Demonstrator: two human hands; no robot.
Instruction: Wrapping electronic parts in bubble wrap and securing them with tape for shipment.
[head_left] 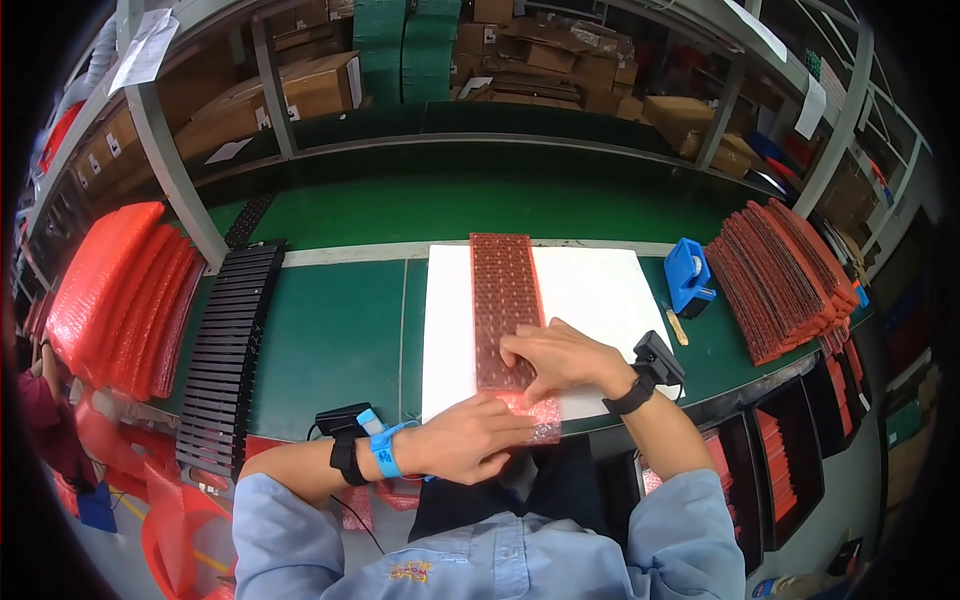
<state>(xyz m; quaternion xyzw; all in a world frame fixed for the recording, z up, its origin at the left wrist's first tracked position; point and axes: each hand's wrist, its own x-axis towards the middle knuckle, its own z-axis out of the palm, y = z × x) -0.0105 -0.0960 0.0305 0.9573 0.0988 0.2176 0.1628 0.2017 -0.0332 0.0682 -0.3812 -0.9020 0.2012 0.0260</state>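
A red bubble-wrap bag [503, 290] with a dark, dotted strip showing through it lies lengthwise on a white board [610, 295]. Its pale, loose end [547, 420] reaches the board's near edge. At that end my left hand [470, 437] is closed on the film, its thumb low and partly hidden. Just above, my right hand [562, 358] rests on the bag with bent fingers; a gap shows between its thumb and forefinger. My left wrist wears a blue band [384, 452], and black straps with small devices sit on both wrists.
Left of the board stands a stack of black slatted strips [228, 350], beside red bubble-wrap bags [115, 300]. A blue tape dispenser [688, 278] and a small yellow-handled tool [678, 326] lie to the right. Beyond them are stacked filled bags [780, 280]. Shelf posts rise behind.
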